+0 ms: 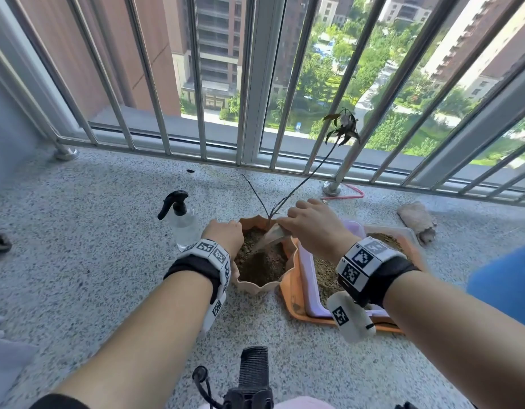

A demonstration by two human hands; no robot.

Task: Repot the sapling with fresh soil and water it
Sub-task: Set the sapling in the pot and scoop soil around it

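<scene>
A pink scalloped pot (262, 286) filled with dark soil (259, 262) stands on the speckled floor. A thin sapling (307, 175) rises from it, leaning right, with a few wilted leaves at the top. My left hand (224, 234) grips the pot's left rim. My right hand (313, 224) holds a clear scoop (270, 236) tilted down over the soil, right by the stem's base. A clear spray bottle (183, 221) with a black trigger stands just left of the pot.
An orange tray (290, 293) right of the pot holds a lilac tub (307, 286) of loose soil (326, 276). A rolled cloth (417, 221) lies farther right. A metal railing (255, 84) runs along the back; its post foot (332, 188) sits behind the pot. A blue object (512, 278) is at the right edge.
</scene>
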